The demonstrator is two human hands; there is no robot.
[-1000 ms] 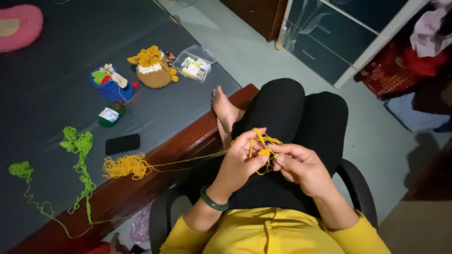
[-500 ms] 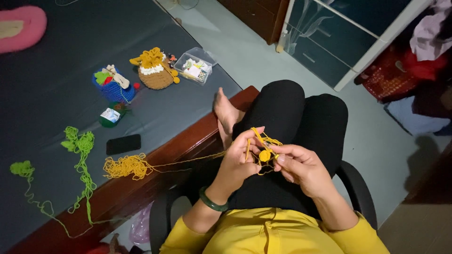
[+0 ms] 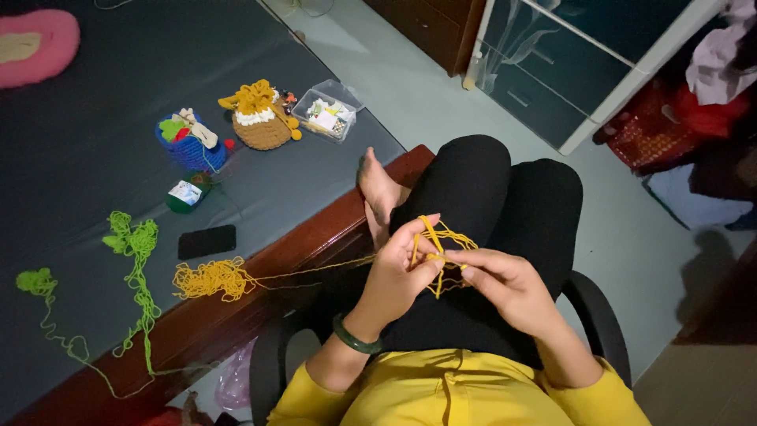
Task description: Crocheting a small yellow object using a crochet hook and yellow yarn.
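My left hand and my right hand meet over my lap, both pinching a small piece of yellow crochet work. Loops of the yellow yarn wrap around my left fingers. From the piece a yellow strand runs left to a loose pile of yellow yarn on the bed's edge. A green bangle sits on my left wrist. A hook cannot be made out between my fingers.
On the dark bed lie tangled green yarn, a black phone, a blue crocheted basket, a tan crocheted basket, a clear plastic box and a pink cushion. My bare foot rests on the wooden bed frame.
My hands stay over my lap and keep working the yellow piece; the fingers shift slightly and the loops have changed shape. The yarn pile has not moved.
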